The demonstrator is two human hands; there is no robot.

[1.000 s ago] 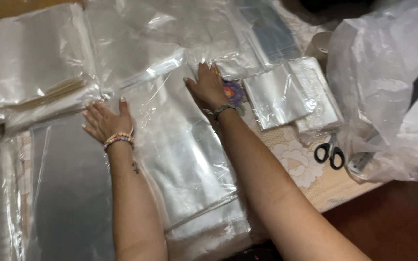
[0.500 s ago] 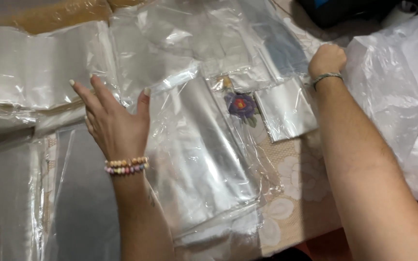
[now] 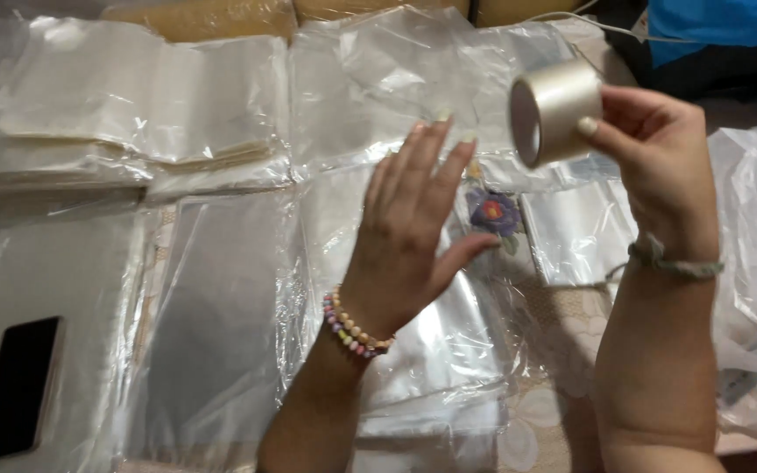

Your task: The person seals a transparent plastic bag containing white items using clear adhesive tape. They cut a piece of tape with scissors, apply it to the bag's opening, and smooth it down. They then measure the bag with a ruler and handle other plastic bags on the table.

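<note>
The right hand pinches a roll of tape in the upper right of the frame, thumb on the near rim, fingers behind. The roll's axis runs left-right, open core facing the left hand. That hand is raised at centre, fingers spread, empty, just left of and below the roll, above clear plastic bags on the surface.

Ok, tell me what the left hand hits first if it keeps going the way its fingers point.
Probably the tape roll in the right hand: the left hand points up and slightly right, toward it. Depth is unclear; if it passes below the roll, it meets the clear bags behind.
</note>
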